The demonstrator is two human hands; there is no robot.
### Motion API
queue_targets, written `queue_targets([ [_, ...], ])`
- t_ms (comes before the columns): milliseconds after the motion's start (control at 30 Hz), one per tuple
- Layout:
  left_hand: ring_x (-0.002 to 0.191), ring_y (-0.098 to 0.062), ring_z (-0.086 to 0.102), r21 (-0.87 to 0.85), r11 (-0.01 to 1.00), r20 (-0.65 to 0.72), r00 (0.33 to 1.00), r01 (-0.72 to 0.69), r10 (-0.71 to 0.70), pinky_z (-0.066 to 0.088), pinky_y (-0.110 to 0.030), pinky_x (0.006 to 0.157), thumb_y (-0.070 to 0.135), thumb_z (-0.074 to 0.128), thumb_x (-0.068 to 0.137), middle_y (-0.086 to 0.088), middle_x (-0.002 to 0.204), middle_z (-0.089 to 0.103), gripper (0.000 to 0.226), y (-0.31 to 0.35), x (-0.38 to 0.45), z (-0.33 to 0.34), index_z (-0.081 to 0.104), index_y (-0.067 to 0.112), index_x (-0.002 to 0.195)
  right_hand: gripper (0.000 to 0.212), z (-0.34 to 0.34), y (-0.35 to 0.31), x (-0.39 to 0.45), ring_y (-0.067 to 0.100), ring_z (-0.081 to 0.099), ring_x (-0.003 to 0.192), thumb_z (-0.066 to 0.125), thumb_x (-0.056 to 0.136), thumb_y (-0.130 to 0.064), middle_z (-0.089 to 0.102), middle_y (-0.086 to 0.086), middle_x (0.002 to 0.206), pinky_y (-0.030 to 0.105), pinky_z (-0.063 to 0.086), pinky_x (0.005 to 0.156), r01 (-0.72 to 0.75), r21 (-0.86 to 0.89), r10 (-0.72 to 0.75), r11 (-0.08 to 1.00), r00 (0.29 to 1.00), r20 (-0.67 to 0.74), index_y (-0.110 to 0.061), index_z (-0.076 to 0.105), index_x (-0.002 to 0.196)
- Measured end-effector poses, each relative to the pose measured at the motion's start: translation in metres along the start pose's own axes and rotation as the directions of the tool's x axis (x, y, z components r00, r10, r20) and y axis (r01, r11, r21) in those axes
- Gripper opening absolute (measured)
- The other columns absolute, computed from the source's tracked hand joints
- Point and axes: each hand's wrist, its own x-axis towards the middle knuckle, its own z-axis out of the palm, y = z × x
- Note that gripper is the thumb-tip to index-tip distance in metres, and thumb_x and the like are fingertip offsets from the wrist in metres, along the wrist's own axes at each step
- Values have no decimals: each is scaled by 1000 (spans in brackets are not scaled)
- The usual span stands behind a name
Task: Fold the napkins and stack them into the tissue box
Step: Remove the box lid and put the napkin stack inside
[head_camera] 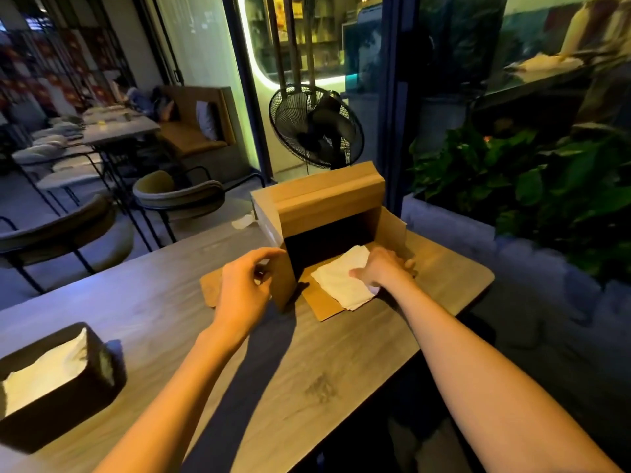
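Setting: wooden desk (pixel 341 363) seen from above, filling the lower half of the frame, with a dim café interior behind it.
Cardboard box (pixel 321 203): stood on its side at centre frame, its dark opening turned toward the viewer and its flaps spread flat on the desk.
Napkins (pixel 341 278): a white stack is laid on the lower flap at the mouth of the box, just right of centre.
Right hand (pixel 384 268): placed on the right edge of the napkins with its fingers curled over them; whether the stack is gripped or only pressed cannot be told.
Left hand (pixel 247 288): held against the left side flap of the box, its fingers bent round the flap's edge.
Tissue box (pixel 78 401): a dark open-topped holder is seen at the lower left of the frame, well apart from both hands, with white napkins already lying inside it.
Background: a black floor fan (pixel 316 126) is stood behind the box at upper centre, chairs (pixel 177 196) are seen at left, and green plants (pixel 532 172) at right.
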Motion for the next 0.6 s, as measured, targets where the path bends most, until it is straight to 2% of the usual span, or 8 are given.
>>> queue_targets([
  [100, 99, -5, 61, -8, 1000, -6, 1000, -6, 6, 42, -5, 73, -1, 70, 86, 9, 112, 67, 42, 2, -4, 0, 69, 25, 119, 76, -1, -1, -7, 37, 47, 137, 70, 90, -54, 51, 16, 147, 47, 41, 109, 10, -28, -7, 1000, 996, 90, -6, 46, 145],
  [200, 106, -8, 58, -74, 997, -10, 1000, -27, 26, 52, -21, 82, 12, 76, 84, 10, 121, 63, 42, 0, -13, 3, 66, 25, 123, 64, -1, 1, -15, 34, 54, 130, 71, 93, -44, 56, 16, 141, 38, 48, 97, 48, 23, -50, 999, 996, 71, -4, 53, 139],
  [267, 113, -11, 56, -143, 990, -28, 1000, 9, -13, 54, -30, 88, 15, 77, 83, 9, 127, 58, 46, -5, -23, 6, 63, 25, 126, 57, -3, 5, -22, 34, 54, 128, 71, 94, -37, 57, 15, 140, 38, 47, 95, 100, 119, -104, 988, 994, 33, -5, 55, 139],
  [333, 117, -13, 53, -179, 983, -74, 996, 35, -49, 52, -33, 90, 20, 78, 83, 8, 129, 53, 48, -8, -33, 11, 61, 25, 128, 48, -4, 8, -27, 31, 59, 120, 72, 94, -34, 62, 12, 134, 41, 50, 96, 177, 263, -192, 948, 981, 34, -10, 60, 133],
  [400, 114, -13, 52, -193, 980, -131, 989, 46, -72, 51, -29, 87, 31, 79, 81, 8, 127, 51, 49, -6, -44, 15, 61, 27, 127, 42, -4, 9, -36, 24, 64, 110, 74, 93, -33, 67, 7, 127, 42, 57, 93, 226, 463, -289, 857, 955, 68, -14, 63, 128],
  [467, 110, -13, 53, -239, 958, -117, 975, 157, -189, 50, -29, 85, 45, 82, 74, 7, 125, 50, 60, -1, -55, 16, 57, 30, 127, 41, -7, 3, -53, 17, 68, 107, 73, 94, -34, 70, 1, 123, 33, 59, 83, 246, 629, -383, 737, 920, 88, -18, 62, 130],
  [533, 106, -17, 60, -391, 826, 45, 905, 405, -423, 54, -34, 83, 62, 86, 57, 4, 130, 53, 91, 3, -60, 15, 50, 29, 134, 42, -11, -10, -73, 13, 69, 107, 72, 94, -37, 71, -5, 121, 25, 58, 77, 267, 724, -452, 636, 889, 69, -24, 61, 132],
  [600, 95, -27, 70, -587, 542, 302, 784, 601, -542, 56, -36, 72, 71, 87, 41, -7, 127, 62, 121, 5, -63, 7, 43, 21, 141, 38, -15, -24, -90, 8, 68, 105, 71, 93, -41, 70, -12, 118, 22, 57, 76, 311, 751, -503, 582, 864, 32, -32, 60, 128],
])
